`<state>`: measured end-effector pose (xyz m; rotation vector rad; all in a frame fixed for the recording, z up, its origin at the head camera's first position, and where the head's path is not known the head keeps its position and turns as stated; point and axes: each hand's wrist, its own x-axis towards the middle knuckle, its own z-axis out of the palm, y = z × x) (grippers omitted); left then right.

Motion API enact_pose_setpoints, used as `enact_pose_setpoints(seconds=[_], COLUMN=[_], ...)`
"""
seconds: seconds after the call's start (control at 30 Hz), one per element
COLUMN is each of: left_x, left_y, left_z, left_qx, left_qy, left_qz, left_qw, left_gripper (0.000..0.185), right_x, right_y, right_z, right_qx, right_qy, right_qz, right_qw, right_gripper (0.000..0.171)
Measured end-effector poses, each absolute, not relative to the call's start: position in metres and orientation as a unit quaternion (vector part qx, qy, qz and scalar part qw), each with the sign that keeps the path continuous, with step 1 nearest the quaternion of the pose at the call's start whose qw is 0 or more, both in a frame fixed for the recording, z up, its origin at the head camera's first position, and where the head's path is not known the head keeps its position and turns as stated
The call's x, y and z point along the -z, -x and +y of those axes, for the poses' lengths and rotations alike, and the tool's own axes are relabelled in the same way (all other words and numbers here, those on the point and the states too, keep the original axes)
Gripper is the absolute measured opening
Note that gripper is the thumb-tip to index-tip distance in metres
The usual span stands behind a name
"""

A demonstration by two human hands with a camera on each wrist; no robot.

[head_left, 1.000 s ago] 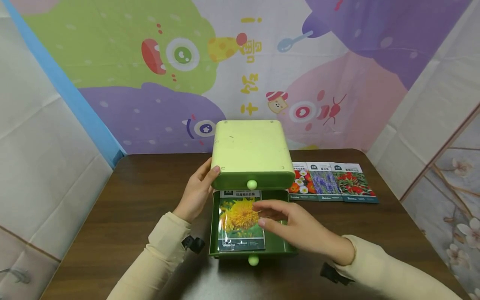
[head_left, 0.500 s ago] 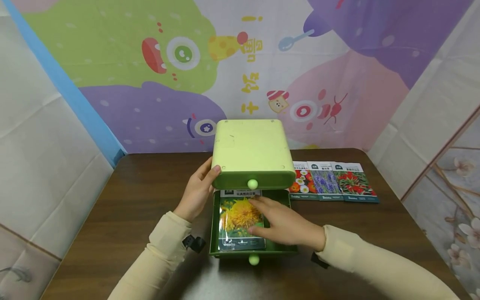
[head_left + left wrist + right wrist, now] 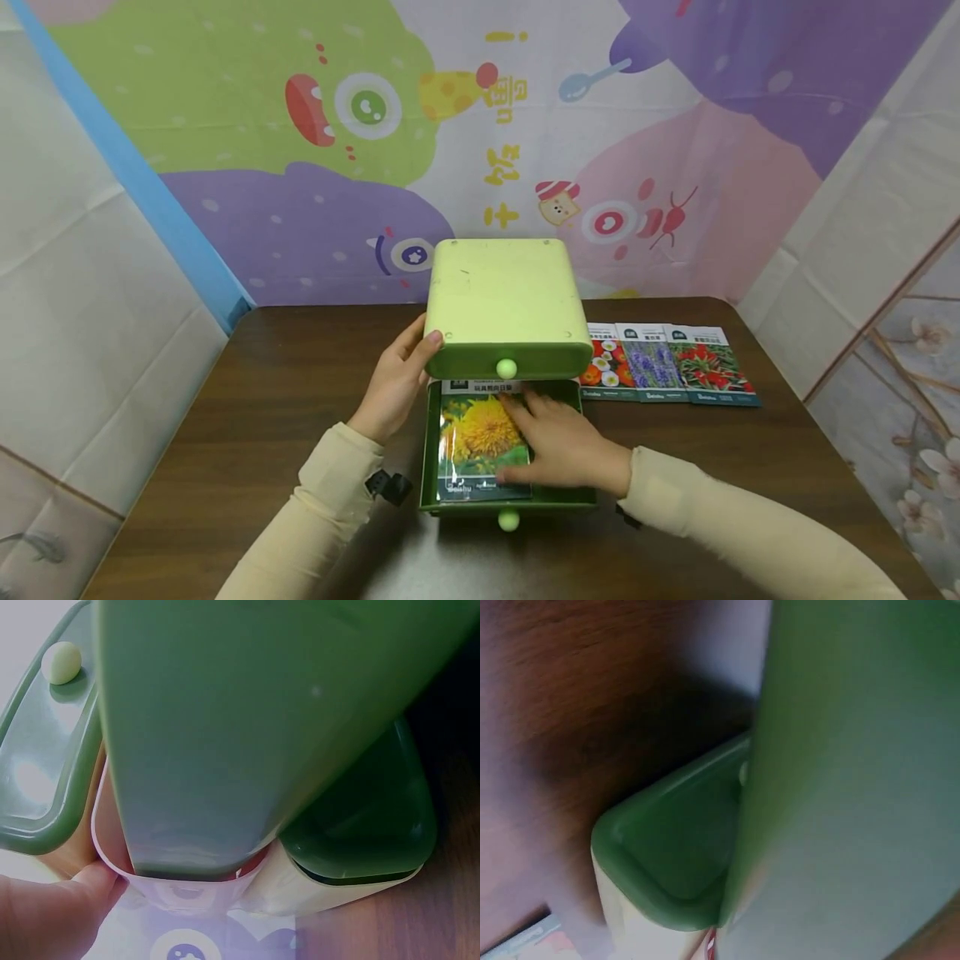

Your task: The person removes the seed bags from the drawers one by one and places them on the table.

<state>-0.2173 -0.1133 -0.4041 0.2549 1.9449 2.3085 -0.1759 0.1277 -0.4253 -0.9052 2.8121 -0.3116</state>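
Observation:
A stacked drawer box (image 3: 506, 292) with a yellow-green top stands on the table. Its drawer (image 3: 562, 505) below the top one is pulled out. Inside lies a flower seed packet (image 3: 476, 450) with a yellow bloom, along the drawer's left part. My left hand (image 3: 393, 375) grips the box's left side near the front corner, thumb at the front. My right hand (image 3: 566, 442) reaches into the drawer from the right, fingers spread over the packet's right edge and thumb near its lower end. The right wrist view shows mainly the drawer's outer wall (image 3: 855, 787).
Three more seed packets (image 3: 652, 367) lie overlapping on the brown table (image 3: 300, 367), right of the box. A cartoon-printed cloth (image 3: 360, 208) hangs behind. In the left wrist view, a lower drawer (image 3: 367, 817) shows under the pulled-out one.
My right hand has moved left and down into the drawer, its fingers going from above the packet to its right edge. My left hand has stayed on the box.

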Motion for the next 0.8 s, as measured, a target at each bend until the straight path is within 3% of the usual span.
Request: enact_pose_setpoints(seconds=[0.4,0.8], left_x=[0.404,0.404], left_y=[0.217,0.217], left_z=[-0.114,-0.114], left_qx=[-0.763,-0.762], left_qy=[-0.089,-0.088], left_qz=[0.638,0.639], left_qw=[0.057,0.058], left_gripper=[0.064,0.064], right_x=[0.435,0.436], right_y=[0.173,0.169], right_z=[0.121,0.117], right_qx=[0.087,0.131], right_qy=[0.305,0.283], right_qz=[0.945,0.946], right_qw=[0.080,0.090], right_gripper=[0.104,0.094])
